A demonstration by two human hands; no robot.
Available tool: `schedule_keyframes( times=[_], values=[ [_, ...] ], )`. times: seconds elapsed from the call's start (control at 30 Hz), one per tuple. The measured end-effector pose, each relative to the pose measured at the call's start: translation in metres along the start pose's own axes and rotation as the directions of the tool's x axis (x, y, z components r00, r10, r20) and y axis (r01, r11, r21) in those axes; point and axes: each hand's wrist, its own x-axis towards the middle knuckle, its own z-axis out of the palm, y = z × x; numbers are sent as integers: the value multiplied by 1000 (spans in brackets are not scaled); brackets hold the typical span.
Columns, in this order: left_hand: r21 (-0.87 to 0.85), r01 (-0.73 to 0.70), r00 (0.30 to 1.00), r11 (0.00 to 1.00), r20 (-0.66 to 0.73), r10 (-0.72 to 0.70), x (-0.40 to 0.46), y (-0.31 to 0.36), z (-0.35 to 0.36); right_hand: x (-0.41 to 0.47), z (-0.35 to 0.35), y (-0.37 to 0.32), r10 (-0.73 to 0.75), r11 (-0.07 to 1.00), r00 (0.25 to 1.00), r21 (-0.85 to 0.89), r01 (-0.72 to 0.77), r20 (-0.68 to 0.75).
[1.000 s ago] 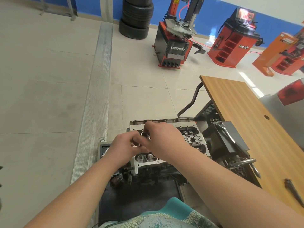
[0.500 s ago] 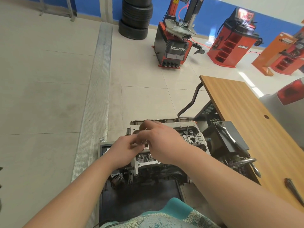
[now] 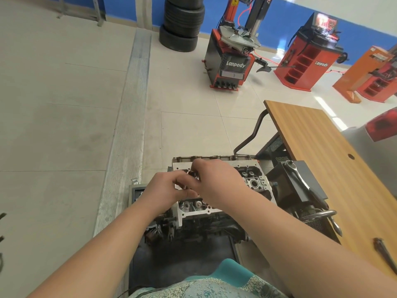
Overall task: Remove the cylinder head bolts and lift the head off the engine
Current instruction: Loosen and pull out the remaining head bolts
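On a tiled workshop floor, the cylinder head (image 3: pixel 253 179) sits at six o'clock, still on the engine; both hands have edged closer together, left hand (image 3: pixel 165 190) and right hand (image 3: pixel 217 181) pinching a small metal part (image 3: pixel 191 174), likely a bolt being freed.

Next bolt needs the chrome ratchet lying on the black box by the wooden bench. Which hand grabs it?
Right, probably. The chrome ratchet lies on the black box just right of the grey aluminium cylinder head, on the right hand's side. The left hand would have to cross over. Both hands are busy with small metal parts.
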Motion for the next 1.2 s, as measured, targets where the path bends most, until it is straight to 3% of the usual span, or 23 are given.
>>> schedule_keyframes(
  times=[0.07,0.17,0.27,0.33,0.43,0.53,0.6,0.7,0.77,0.87,0.93,0.97,1.07,1.2],
  values=[
    [-8,4,999,1000,45,-3,0,-1,-1,0,1,1,-69,997,997,-31,70,23],
    [3,42,994,999,104,-42,-1,-1,-2,-6,-7,5,-275,961,959,55,271,67],
    [29,18,999,999,44,-20,1,1,-3,-4,-3,2,-150,980,989,131,149,2],
    [-4,-17,999,1000,43,17,2,0,-3,0,1,0,-41,999,999,6,41,-8],
    [-12,26,989,1000,149,-24,-1,-6,-1,-1,4,6,-206,978,979,-21,205,0],
    [21,13,992,1000,127,-16,-3,-5,-2,-5,-2,10,-309,933,949,212,289,67],
    [22,-11,998,1000,70,10,-3,1,-2,-4,2,6,-230,938,973,272,215,25],
    [4,-21,1000,1000,-1,21,0,1,0,0,4,1,-5,999,1000,43,5,-7],
    [-44,-19,998,999,54,21,-1,-6,0,0,2,0,-62,997,998,-37,62,-5],
    [-26,15,995,1000,102,-12,-4,-9,-3,-4,-4,4,-282,959,958,57,278,61],
    [19,6,998,1000,60,-7,-2,-6,-4,-5,-4,2,-279,953,960,126,275,12],
    [17,-3,999,1000,35,2,1,-5,-4,-4,-4,-1,-209,971,978,115,209,-9],
    [-31,-28,1000,999,7,28,4,-7,0,4,-1,-3,-43,999,999,-16,42,-34],
    [-38,19,997,999,76,-16,-1,-13,-1,-1,-7,2,-263,963,964,69,260,44]
  ],
)
